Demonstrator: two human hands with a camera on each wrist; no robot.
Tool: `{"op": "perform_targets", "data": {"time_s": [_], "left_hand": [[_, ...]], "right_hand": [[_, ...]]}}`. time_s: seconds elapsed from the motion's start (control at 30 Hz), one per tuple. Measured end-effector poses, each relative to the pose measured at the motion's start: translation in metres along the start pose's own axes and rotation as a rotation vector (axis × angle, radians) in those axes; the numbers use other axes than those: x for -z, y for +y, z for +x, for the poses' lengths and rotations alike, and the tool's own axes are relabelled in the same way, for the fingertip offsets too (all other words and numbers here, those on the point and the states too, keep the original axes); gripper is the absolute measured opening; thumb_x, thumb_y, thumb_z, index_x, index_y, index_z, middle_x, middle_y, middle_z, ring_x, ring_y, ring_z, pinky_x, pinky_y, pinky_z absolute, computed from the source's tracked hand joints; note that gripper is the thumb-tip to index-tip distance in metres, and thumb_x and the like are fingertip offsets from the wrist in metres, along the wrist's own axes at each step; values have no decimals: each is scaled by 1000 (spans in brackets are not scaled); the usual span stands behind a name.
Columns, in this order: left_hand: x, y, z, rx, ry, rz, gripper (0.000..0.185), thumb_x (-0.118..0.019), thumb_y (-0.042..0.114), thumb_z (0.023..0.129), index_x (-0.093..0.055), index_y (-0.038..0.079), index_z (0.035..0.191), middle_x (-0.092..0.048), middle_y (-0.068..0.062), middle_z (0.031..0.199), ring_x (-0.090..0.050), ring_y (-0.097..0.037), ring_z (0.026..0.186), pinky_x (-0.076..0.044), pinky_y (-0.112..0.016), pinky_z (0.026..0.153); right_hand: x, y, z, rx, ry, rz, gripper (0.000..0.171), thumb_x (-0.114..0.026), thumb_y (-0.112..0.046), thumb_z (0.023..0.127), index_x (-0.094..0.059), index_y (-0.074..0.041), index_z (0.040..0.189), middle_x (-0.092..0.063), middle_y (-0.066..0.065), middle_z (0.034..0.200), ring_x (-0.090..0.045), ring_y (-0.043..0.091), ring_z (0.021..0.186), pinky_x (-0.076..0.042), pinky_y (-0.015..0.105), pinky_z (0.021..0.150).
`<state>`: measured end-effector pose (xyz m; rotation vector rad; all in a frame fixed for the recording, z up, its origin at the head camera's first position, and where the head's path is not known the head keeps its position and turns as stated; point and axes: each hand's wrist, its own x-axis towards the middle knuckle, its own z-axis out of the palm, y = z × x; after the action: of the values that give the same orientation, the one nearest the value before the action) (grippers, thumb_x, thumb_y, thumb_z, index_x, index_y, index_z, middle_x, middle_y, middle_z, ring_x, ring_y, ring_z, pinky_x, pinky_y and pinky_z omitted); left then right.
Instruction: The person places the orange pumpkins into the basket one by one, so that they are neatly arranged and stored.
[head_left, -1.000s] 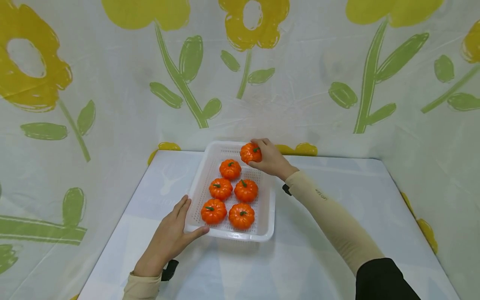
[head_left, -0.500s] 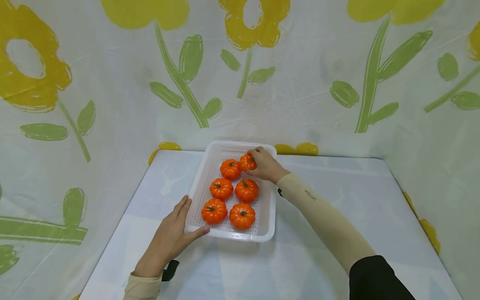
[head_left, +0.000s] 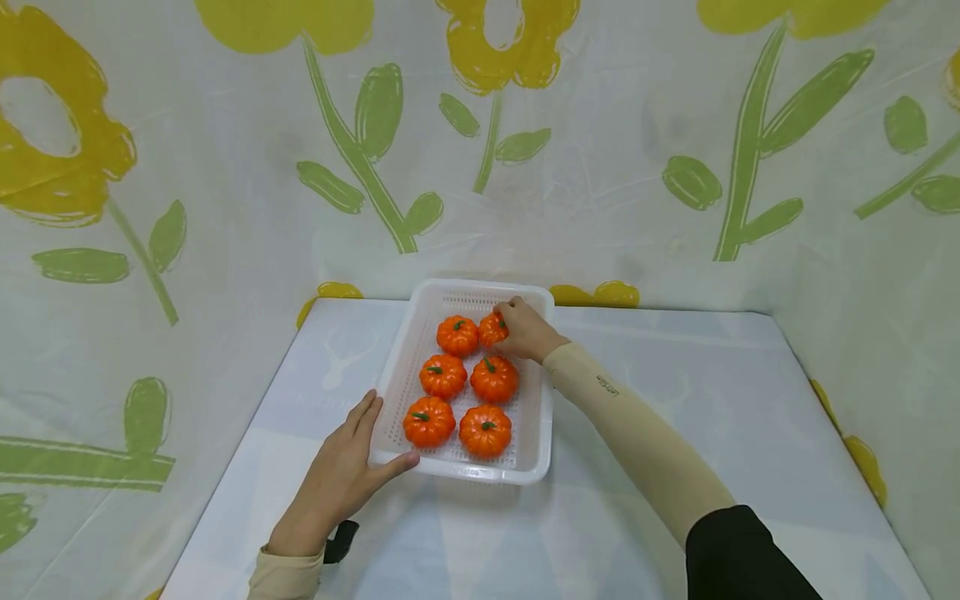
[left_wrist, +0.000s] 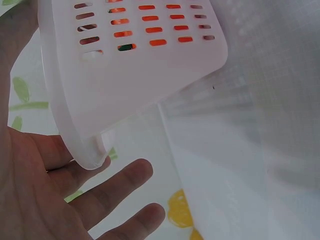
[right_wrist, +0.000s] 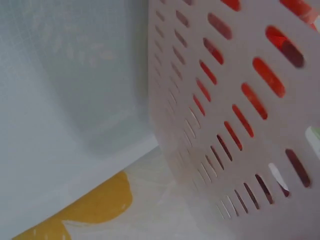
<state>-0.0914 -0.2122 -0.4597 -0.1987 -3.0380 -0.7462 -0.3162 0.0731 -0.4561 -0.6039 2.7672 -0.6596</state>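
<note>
Inside a white perforated basket [head_left: 538, 433] lie several small orange pumpkins with green stems, such as the front right pumpkin [head_left: 485, 432] and the front left pumpkin [head_left: 429, 422]. My right hand [head_left: 528, 330] reaches over the basket's right rim and grips the back right pumpkin [head_left: 491, 330], partly covering it. Spread around the near left corner, my left hand [head_left: 341, 471] has its thumb at the front rim and straight fingers along the left side. From the left wrist, the basket wall [left_wrist: 130, 80] shows with the fingers [left_wrist: 120, 187] extended past its rim.
The basket stands on a pale patterned table [head_left: 622, 500]. Behind and beside it hangs a white cloth [head_left: 585, 208] printed with yellow flowers and green leaves. In the right wrist view, the slotted basket wall [right_wrist: 200, 150] fills the right side and hides the right hand.
My right hand has lowered the pumpkin from above the basket's back right rim into the basket, beside the back left pumpkin. The left hand has stayed at the corner.
</note>
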Motion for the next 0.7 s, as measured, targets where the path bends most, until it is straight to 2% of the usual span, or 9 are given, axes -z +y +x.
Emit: {"op": "perform_targets", "data": {"time_s": [0.27,0.7], "left_hand": [[-1,-1,0,-4,2,3,114,-64,79,80,-32,1,157,-27,-17,164,-46,-46,134,-43,-61,106],[1,-1,0,-13,8,-1,111,-67,74,81,-33,1,157,-28,-17,163,-47,-46,134,-43,-61,106]], "right_hand": [[-1,-1,0,1,-51,-60,70,-82,-30,87,-51,-2,143,-49,21,141,-53,31,124,-44,43,110],[-3,0,2,17,-59,-93,76,-82,-31,87,-47,-1,148,-46,23,146,-49,34,133,-38,43,115]]}}
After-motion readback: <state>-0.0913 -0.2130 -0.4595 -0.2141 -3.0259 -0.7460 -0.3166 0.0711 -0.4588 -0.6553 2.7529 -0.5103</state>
